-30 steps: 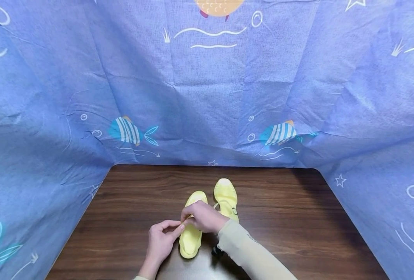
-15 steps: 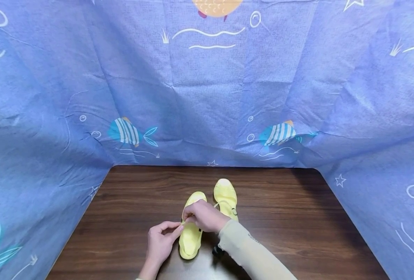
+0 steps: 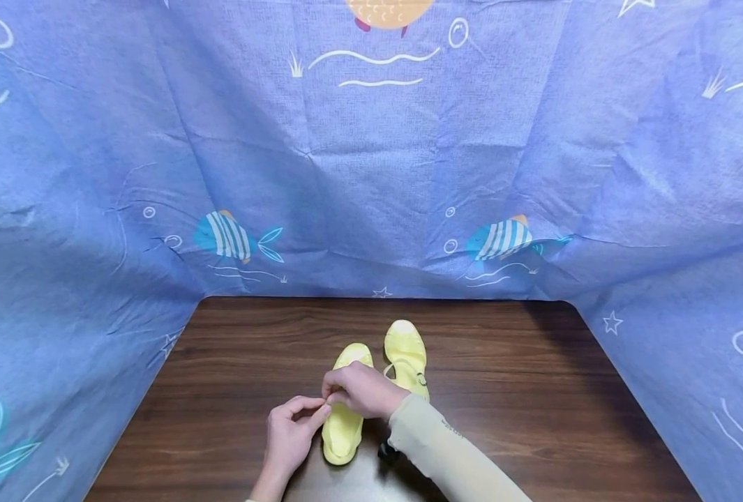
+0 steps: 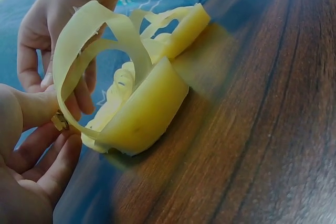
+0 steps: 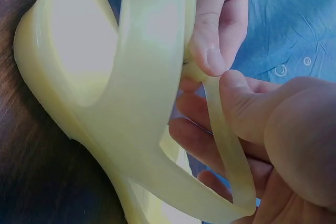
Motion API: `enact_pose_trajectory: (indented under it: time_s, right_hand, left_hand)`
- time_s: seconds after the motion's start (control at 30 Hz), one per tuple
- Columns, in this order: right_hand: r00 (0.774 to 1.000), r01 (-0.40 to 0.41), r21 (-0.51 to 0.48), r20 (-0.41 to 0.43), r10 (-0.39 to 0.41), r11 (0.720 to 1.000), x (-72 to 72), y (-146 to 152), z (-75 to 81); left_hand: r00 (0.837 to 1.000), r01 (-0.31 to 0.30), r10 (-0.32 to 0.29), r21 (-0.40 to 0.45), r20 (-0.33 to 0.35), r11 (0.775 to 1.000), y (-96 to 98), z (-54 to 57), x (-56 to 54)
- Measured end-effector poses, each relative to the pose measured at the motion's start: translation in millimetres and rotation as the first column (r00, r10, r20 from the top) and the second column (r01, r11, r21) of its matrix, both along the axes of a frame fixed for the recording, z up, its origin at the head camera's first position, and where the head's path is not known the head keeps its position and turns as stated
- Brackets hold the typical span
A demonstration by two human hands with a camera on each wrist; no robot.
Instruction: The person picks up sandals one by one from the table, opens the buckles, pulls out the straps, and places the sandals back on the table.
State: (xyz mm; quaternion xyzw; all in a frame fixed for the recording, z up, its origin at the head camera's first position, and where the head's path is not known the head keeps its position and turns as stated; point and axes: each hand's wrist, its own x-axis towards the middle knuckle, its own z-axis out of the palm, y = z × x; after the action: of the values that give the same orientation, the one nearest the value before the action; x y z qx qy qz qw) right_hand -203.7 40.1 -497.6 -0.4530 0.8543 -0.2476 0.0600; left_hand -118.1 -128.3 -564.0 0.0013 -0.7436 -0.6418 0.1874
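A pale yellow jelly sandal (image 3: 342, 436) lies on the table with its toe pointing away. Its ankle strap (image 4: 60, 64) stands up in a loop, with a small metal buckle (image 4: 61, 121) on the outer side. My left hand (image 3: 288, 434) pinches the strap at the buckle. From across the sandal, my right hand (image 3: 363, 390) pinches the strap's loose end (image 5: 227, 140) between thumb and fingers. The fingertips of both hands meet at the buckle, which is mostly covered in the right wrist view.
The matching yellow sandal (image 3: 404, 346) lies just right of the first, a little farther back, its strap and buckle showing. A small black object (image 3: 388, 452) shows under the right sleeve. Blue fish-print cloth (image 3: 371, 181) surrounds the brown wooden table (image 3: 534, 418).
My right fingers have shifted slightly left, closer against the left fingertips. Both hands keep their hold on the strap, and the sandals stay in place.
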Motion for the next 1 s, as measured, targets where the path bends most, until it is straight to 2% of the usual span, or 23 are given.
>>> enact_pose_trajectory:
  time_s: [0.23,0.43,1.0]
  right_hand:
    - [1.000,-0.009,0.008,-0.021,0.009,1.000,0.6,2,1.8]
    - [0.999,-0.008,0.024,-0.053,0.010,1.000,-1.8,8,1.8]
    - [0.996,-0.015,-0.031,-0.089,0.012,0.999,-6.9,17,1.0]
  left_hand:
    - [1.000,-0.012,0.012,-0.015,-0.004,1.000,0.2,-1.5,0.0]
    - [1.000,-0.016,0.016,0.010,-0.003,1.000,0.5,-2.1,0.1]
    - [0.999,-0.013,0.014,0.024,-0.033,1.000,0.5,-1.6,0.6]
